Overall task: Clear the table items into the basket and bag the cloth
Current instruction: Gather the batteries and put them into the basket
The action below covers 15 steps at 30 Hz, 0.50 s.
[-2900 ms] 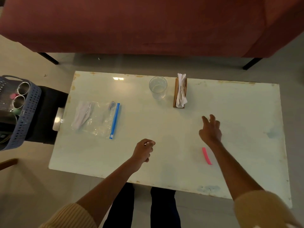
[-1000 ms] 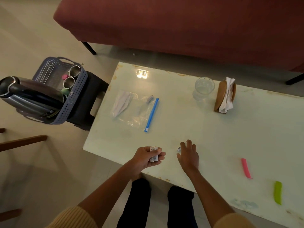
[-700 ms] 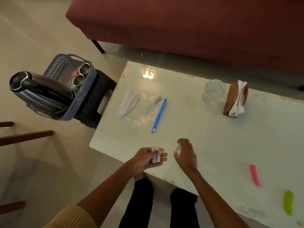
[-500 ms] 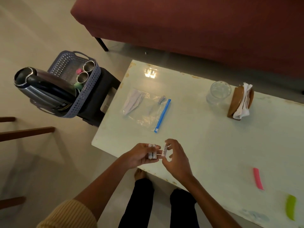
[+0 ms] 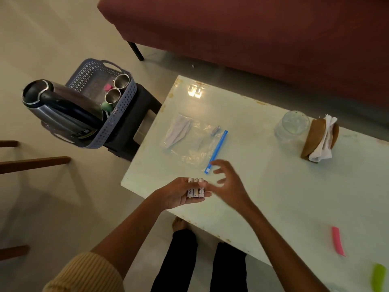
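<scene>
My left hand (image 5: 179,194) is palm up at the table's near left corner, with three small white batteries (image 5: 195,188) lying side by side on its fingers. My right hand (image 5: 229,184) hovers just right of it, fingers spread and empty. A clear zip bag (image 5: 195,144) with a blue seal strip lies on the white table (image 5: 273,186), a folded white cloth (image 5: 179,131) inside it. The grey plastic basket (image 5: 124,114) stands on a dark stool left of the table, holding a steel kettle (image 5: 61,110) and two metal cups (image 5: 116,88).
A glass (image 5: 292,127) and a brown napkin holder (image 5: 320,140) stand at the table's far side. A pink clip (image 5: 337,241) and a green one (image 5: 379,279) lie at the near right. A red sofa (image 5: 252,28) runs behind the table. Wooden chair bars (image 5: 33,164) sit at the left.
My right hand picked a third battery off the table, laid it beside the two in my left palm, then let go and drew back with fingers spread. The view swung left.
</scene>
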Each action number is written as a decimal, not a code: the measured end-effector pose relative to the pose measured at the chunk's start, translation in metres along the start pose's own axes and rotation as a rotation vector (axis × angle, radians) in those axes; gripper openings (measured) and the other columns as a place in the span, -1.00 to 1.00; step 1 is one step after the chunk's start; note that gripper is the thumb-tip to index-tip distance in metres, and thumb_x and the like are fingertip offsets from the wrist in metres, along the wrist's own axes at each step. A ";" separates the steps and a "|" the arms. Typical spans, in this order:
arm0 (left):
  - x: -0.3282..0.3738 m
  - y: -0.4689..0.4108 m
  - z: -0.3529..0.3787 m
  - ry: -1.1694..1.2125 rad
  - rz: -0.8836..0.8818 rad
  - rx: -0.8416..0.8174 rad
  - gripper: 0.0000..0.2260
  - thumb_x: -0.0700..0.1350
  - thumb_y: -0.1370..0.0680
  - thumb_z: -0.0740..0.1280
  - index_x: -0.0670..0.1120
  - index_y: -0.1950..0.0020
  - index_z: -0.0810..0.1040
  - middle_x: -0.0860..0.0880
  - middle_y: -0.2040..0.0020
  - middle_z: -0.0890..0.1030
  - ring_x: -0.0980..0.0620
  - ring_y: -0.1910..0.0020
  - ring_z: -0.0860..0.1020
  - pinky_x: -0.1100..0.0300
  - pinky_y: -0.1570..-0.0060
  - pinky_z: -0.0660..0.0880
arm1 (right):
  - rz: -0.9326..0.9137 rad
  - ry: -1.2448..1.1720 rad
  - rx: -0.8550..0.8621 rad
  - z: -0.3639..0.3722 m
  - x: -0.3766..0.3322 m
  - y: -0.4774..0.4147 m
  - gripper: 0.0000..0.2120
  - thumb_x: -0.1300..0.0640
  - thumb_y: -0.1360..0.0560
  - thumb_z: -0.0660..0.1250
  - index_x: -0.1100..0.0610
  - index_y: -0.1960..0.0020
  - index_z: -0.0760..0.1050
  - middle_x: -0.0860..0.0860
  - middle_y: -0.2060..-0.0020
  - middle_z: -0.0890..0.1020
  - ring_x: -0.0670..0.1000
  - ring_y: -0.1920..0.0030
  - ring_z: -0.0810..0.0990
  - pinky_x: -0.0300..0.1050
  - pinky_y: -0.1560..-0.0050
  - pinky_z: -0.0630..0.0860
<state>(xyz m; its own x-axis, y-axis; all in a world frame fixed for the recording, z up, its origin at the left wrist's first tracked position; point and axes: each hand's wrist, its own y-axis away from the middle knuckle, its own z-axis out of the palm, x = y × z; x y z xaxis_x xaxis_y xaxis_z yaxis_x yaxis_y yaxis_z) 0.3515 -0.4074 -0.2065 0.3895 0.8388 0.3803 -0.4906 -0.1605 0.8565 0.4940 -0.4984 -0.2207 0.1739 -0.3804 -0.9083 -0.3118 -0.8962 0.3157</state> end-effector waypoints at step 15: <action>0.024 -0.023 -0.046 0.236 0.148 -0.009 -0.81 -0.17 -0.58 0.24 -0.19 -0.16 0.51 -0.13 -0.08 0.66 -0.04 -0.06 0.65 0.14 -0.08 0.58 | 0.317 0.687 0.105 -0.004 0.041 -0.200 -0.65 0.25 -0.55 0.07 0.12 -0.31 0.36 0.22 -0.19 0.52 0.25 -0.21 0.47 0.02 -0.12 0.43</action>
<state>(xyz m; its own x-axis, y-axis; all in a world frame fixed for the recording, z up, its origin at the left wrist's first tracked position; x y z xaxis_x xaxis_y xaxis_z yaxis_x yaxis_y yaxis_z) 0.3361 -0.3596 -0.2337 0.1214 0.9048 0.4082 -0.5361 -0.2863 0.7941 0.5675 -0.3362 -0.3198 0.5927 -0.7031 -0.3929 -0.5251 -0.7072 0.4734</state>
